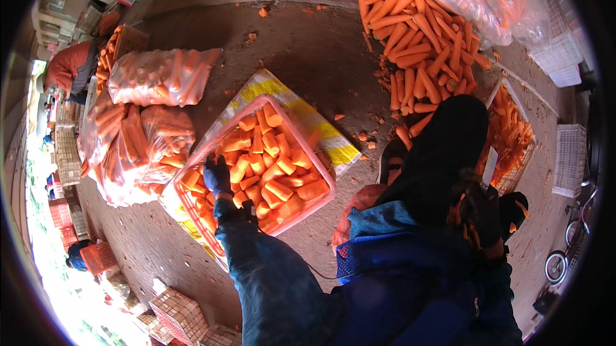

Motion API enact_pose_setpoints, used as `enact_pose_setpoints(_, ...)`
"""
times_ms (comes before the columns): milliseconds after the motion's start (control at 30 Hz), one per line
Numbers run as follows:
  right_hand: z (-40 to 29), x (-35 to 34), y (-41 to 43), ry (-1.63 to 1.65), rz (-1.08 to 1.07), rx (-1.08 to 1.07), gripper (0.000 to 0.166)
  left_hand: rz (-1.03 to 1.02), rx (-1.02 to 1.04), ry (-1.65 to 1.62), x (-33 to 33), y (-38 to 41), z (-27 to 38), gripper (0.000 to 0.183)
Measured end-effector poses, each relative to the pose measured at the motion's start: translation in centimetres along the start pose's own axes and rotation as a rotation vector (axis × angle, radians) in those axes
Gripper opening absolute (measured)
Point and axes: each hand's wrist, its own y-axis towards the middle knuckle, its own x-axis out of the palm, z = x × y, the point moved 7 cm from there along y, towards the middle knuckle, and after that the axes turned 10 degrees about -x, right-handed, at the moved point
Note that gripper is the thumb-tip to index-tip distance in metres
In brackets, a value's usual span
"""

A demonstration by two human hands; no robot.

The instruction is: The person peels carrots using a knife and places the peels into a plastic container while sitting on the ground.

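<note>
My left hand [217, 176], in a dark blue glove, reaches over the left side of a pink plastic crate [302, 137]. Its fingertips look apart, and no carrot shows in it. Peeled, cut carrot pieces [279, 189] fill the crate, which rests on a yellow-and-white woven sack [332, 146]. On the right, beside my knee, my dark-gloved right hand [482, 213] grips a knife [490, 167] with its pale, broad blade pointing up. Orange bits cling around that glove. Just beyond the blade stands a basket of carrot peelings [509, 137].
Whole carrots [423, 48] lie heaped on the floor ahead. Clear bags of carrots stand at left [161, 76] and top right [510, 4]. A person [72, 69] bends over at far left. Stacked plastic crates [178, 314] and a bicycle [557, 267] stand near the edges.
</note>
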Motion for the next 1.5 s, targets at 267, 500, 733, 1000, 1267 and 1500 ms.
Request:
enact_pose_setpoints(267, 1.3, 0.3, 0.7, -0.119, -0.091, 0.004, 0.030, -0.130, 0.505, 0.111, 1.1, -1.9, 7.4, 0.061)
enact_pose_setpoints(500, -0.3, 0.3, 0.9, -0.361, -0.143, -0.123, 0.028, -0.127, 0.450, 0.259, 3.4, -0.4, 9.8, 0.051)
enact_pose_setpoints(733, 0.2, 1.0, 0.2, -0.119, 0.031, 0.081, 0.029, -0.041, 0.255, 0.207, -2.9, -1.0, -0.3, 0.076)
enact_pose_setpoints(1000, -0.6, -0.6, 0.5, -0.143, 0.000, 0.025, 0.024, 0.044, -0.163, -0.355, -5.2, -8.7, -4.7, 0.035)
enact_pose_setpoints(1267, -2.0, -1.0, 0.7, -0.252, 0.014, -0.185, 0.019, -0.188, -0.292, -0.376, -3.0, -18.9, -4.3, 0.045)
enact_pose_setpoints(1500, -4.8, -0.9, 0.4, -0.610, 0.033, -0.403, 0.014, -0.241, -0.390, 0.199, -1.4, -13.6, -4.8, 0.079)
